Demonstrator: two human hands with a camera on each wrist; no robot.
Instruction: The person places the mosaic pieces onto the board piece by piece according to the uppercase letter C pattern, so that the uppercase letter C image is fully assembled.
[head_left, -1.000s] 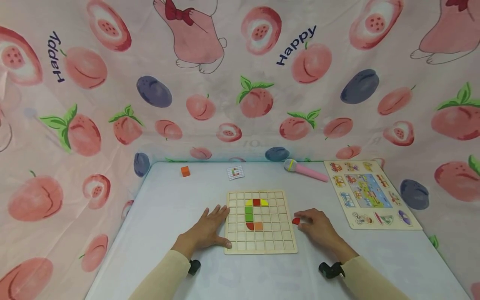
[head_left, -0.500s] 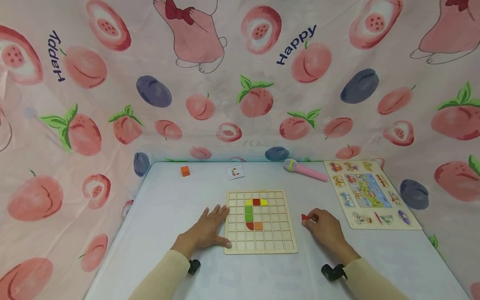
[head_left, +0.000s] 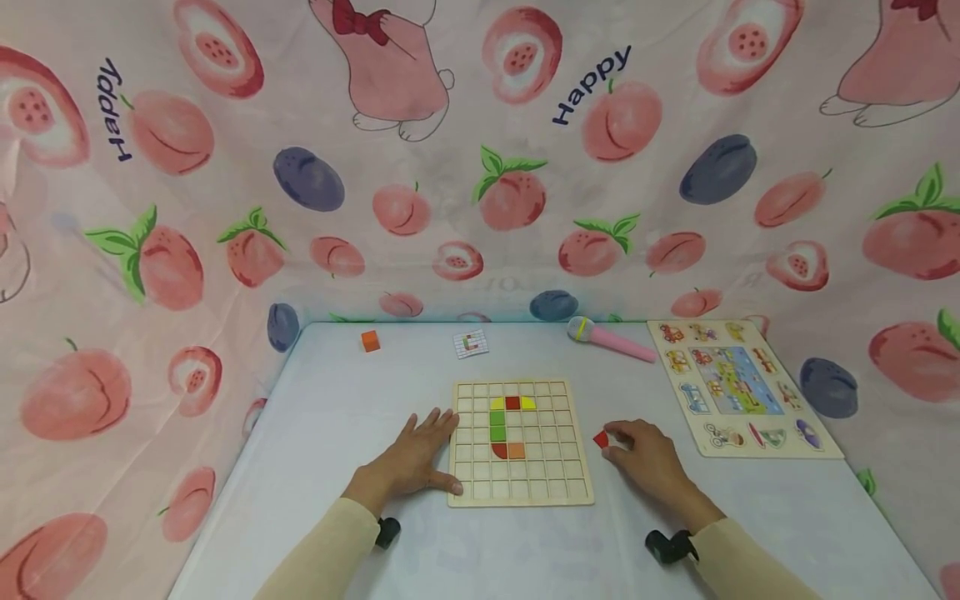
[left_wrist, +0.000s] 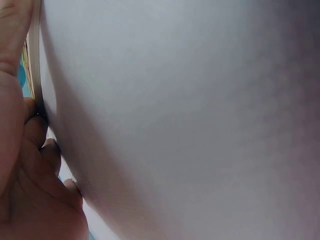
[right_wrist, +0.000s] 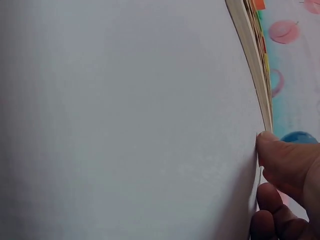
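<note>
A square wooden grid board lies in the middle of the table. Set in its cells are yellow corner blocks, a dark red square, green squares, a red rounded block and an orange square, together forming a C shape. My left hand rests with spread fingers along the board's left edge. Just off the right edge, my right hand pinches a small red block between thumb and fingers. In the right wrist view the thumb shows low over the table, the block hidden.
Behind the board lie an orange cube, a small pattern card showing a similar C, and a pink toy microphone. A picture puzzle board lies at the right. A fruit-print cloth hangs behind the table.
My right hand has shifted slightly right, away from the board, and the red block has turned in its fingers. My left hand has stayed on the board's edge.
</note>
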